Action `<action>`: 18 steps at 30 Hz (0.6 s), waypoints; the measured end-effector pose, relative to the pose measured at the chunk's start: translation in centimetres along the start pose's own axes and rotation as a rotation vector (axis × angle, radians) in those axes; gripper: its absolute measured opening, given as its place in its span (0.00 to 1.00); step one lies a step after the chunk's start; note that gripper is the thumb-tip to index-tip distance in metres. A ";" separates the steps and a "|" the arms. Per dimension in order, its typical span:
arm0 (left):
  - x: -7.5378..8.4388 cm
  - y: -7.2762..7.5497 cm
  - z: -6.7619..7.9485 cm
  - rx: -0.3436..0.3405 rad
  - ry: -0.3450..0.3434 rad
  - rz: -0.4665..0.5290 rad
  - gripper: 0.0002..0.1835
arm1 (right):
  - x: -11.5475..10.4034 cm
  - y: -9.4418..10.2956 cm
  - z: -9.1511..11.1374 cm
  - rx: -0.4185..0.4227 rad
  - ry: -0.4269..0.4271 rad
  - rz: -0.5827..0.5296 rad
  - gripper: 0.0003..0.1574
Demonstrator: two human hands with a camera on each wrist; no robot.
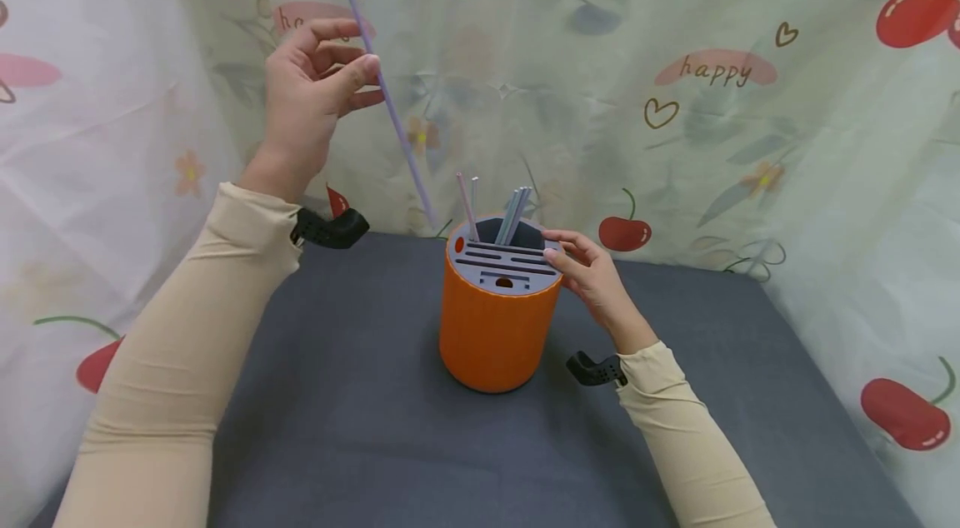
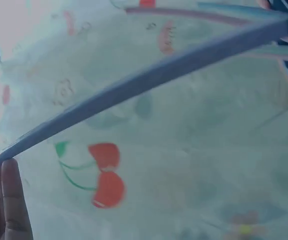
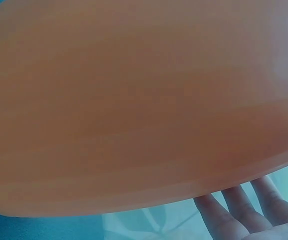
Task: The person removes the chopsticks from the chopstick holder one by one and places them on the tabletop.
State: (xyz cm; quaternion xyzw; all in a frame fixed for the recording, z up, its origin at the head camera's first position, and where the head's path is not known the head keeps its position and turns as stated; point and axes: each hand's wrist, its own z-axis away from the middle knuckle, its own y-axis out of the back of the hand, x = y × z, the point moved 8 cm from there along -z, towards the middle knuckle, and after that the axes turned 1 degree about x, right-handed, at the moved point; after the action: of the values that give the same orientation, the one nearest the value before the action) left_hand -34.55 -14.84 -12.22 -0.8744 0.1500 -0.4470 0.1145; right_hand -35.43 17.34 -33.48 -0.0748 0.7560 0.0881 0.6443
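My left hand point(image 1: 318, 87) is raised at the upper left, pinching a long thin purple straw point(image 1: 405, 141) between thumb and fingers. The straw slants down to the right, its lower end above and left of an orange cylindrical knife holder point(image 1: 491, 336). In the left wrist view the straw point(image 2: 148, 77) crosses towards the holder's opening. My right hand point(image 1: 596, 278) grips the holder's right rim, thumb on top and fingers around the side. Several pink and bluish straws point(image 1: 513, 216) lean in the holder's rear opening. Long slots mark its grey top point(image 1: 480, 271).
A dark grey cloth point(image 1: 360, 428) covers the table under the holder. Behind it and on both sides hangs a pale curtain point(image 1: 570, 136) printed with cherries and hearts. Each wrist carries a black strap mount, the left one point(image 1: 330, 228) sticking out to the right.
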 end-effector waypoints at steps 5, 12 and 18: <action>-5.8 3.4 1.2 0.032 0.223 -0.058 0.23 | 0.0 0.1 -0.1 0.001 0.001 -0.001 0.23; -16.6 7.5 5.8 -0.049 0.497 -0.304 0.30 | 0.1 0.1 -0.1 0.003 -0.001 -0.004 0.22; -23.7 9.6 9.9 -0.095 0.662 -0.440 0.29 | 0.0 0.1 0.0 0.008 -0.007 0.009 0.23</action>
State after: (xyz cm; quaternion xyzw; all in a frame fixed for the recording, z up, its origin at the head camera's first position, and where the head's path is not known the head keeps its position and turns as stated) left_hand -41.16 -14.50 -38.80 -0.6985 0.0083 -0.7111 -0.0793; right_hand -35.47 17.41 -33.53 -0.0687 0.7544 0.0882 0.6468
